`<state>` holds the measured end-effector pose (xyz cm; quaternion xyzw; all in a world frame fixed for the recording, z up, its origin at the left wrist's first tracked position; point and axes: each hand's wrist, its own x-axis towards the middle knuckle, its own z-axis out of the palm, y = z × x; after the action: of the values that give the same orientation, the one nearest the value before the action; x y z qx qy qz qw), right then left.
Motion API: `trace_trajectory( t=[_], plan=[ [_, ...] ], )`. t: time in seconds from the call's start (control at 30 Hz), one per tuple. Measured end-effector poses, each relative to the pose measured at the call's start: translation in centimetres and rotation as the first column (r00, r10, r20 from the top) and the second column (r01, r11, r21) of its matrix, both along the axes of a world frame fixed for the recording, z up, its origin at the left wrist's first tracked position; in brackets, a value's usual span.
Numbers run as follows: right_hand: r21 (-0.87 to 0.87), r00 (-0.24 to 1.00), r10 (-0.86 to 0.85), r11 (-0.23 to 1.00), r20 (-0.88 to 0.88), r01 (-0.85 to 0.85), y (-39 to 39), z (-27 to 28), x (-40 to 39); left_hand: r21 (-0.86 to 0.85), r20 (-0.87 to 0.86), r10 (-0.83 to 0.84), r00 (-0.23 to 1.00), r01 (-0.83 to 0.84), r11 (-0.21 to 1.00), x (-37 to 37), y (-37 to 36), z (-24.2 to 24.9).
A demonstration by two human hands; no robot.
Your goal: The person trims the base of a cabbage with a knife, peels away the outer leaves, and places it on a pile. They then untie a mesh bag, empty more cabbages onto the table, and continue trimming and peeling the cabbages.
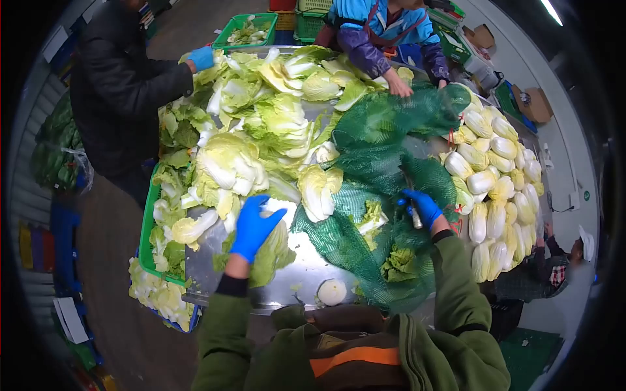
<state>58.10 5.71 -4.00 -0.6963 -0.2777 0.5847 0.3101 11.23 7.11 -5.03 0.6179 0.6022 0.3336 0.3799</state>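
Observation:
My left hand (254, 228), in a blue glove, is spread with its fingers apart over a green cabbage leaf (275, 259) near the front of the metal table (300, 277). Gloved in blue too, my right hand (422, 208) is closed around a knife (413, 212) with a metallic handle, above the green mesh netting (352, 241). Loose leaves lie on the netting between my hands. A pale yellow cabbage (318, 192) rests just beyond them. Close to the table's front edge is a round white cut piece (332, 292).
Trimmed cabbages (499, 195) are piled at the right. Leaves fill a green crate (151, 225) at the left. A dark-sleeved co-worker (111, 91) stands at the back left; another co-worker (385, 32) in blue and purple has bare hands at the netting across the table.

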Motion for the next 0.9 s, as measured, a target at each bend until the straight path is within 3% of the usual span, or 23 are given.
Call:
trace_trajectory(
  t=[0.03, 0.1, 0.13, 0.17, 0.2, 0.27, 0.3, 0.37, 0.5, 0.57, 0.63, 0.67, 0.7, 0.73, 0.77, 0.8, 0.83, 0.87, 0.9],
  plan=[
    [-0.032, 1.0, 0.0, 0.999, -0.011, -0.001, 0.0, -0.6, -0.3, -0.037, 0.108, 0.08, 0.991, -0.077, 0.996, 3.4, 1.4, -0.6],
    [-0.028, 0.996, 0.016, 0.999, -0.083, -0.018, -0.2, -1.6, -1.5, 0.02, -0.205, 0.085, 0.975, -0.082, 0.996, 8.7, 4.3, -3.3],
    [0.001, 0.995, -0.01, 1.0, -0.103, 0.01, -0.5, -1.4, -2.5, 0.115, -0.232, 0.139, 0.963, -0.115, 0.987, 10.7, 5.1, -4.8],
    [0.028, 0.991, -0.038, 0.999, -0.126, 0.042, -0.8, -1.2, -3.4, -0.044, -0.316, 0.112, 0.942, -0.132, 0.99, 12.4, 5.5, -3.7],
    [0.018, 0.996, -0.019, 1.0, -0.092, 0.021, -1.0, -0.9, -4.0, -0.041, -0.315, 0.1, 0.944, -0.119, 0.992, 14.0, 5.4, -3.8],
    [0.037, 0.995, -0.027, 0.999, -0.095, 0.031, -2.0, -0.3, -4.7, 0.01, -0.522, 0.087, 0.848, -0.096, 0.995, 16.3, 4.3, -5.0],
    [0.025, 0.996, -0.026, 0.999, -0.088, 0.029, -2.6, 0.1, -5.0, 0.003, -0.524, 0.075, 0.848, -0.086, 0.996, 16.6, 3.7, -5.5],
    [0.001, 0.996, -0.034, 0.999, -0.083, 0.034, -3.7, -0.4, -5.2, -0.019, -0.695, -0.018, 0.719, 0.007, 1.0, 17.1, 2.8, -6.2],
    [-0.037, 0.994, 0.025, 0.999, -0.105, -0.029, -4.9, -1.0, -5.4, -0.069, -0.49, 0.011, 0.872, -0.052, 0.996, 15.3, 3.7, -9.8],
    [-0.024, 0.997, 0.021, 0.999, -0.073, -0.023, -4.8, -1.0, -5.3, -0.007, -0.389, 0.064, 0.919, -0.073, 0.997, 13.6, 4.1, -8.9],
    [0.01, 0.998, 0.04, 0.999, -0.045, -0.04, -4.8, -1.0, -5.1, -0.164, -0.169, 0.021, 0.985, -0.05, 0.985, 11.1, 3.8, -6.8],
    [0.005, 0.999, 0.025, 1.0, -0.045, -0.025, -5.0, -0.5, -5.2, -0.033, 0.023, 0.072, 0.997, -0.071, 0.997, 9.8, 3.2, -6.8],
    [-0.006, 0.998, 0.029, 1.0, -0.052, -0.03, -4.9, -0.3, -5.3, -0.099, 0.171, 0.029, 0.985, -0.012, 0.995, 8.1, 3.1, -6.2],
    [0.008, 0.997, 0.043, 0.999, -0.059, -0.043, -4.9, -1.2, -4.8, 0.018, 0.265, 0.082, 0.961, -0.09, 0.996, 6.8, 2.3, -4.4],
    [0.023, 0.993, 0.088, 0.996, -0.077, -0.087, -4.7, -2.9, -4.2, -0.037, 0.339, 0.187, 0.922, -0.185, 0.982, 5.3, 1.4, -3.4],
    [0.023, 0.989, 0.004, 1.0, -0.148, -0.001, -4.6, -5.1, -3.8, -0.14, 0.52, 0.199, 0.831, -0.147, 0.979, 3.2, 0.0, 0.0],
    [0.22, 0.963, 0.257, 0.937, 0.086, -0.27, -5.0, -6.2, -3.0, -0.126, 0.476, 0.335, 0.813, -0.314, 0.941, 1.3, -1.7, 2.0],
    [0.018, 0.987, 0.128, 0.992, -0.099, -0.127, -4.7, -2.8, -4.8, -0.18, 0.646, 0.385, 0.66, -0.358, 0.916, -1.7, -3.4, 2.2],
    [0.035, 0.987, 0.056, 0.998, -0.152, -0.051, -5.2, -3.3, -5.0, -0.218, 0.794, 0.383, 0.472, -0.367, 0.904, -3.9, -4.6, 2.5]
  ],
)
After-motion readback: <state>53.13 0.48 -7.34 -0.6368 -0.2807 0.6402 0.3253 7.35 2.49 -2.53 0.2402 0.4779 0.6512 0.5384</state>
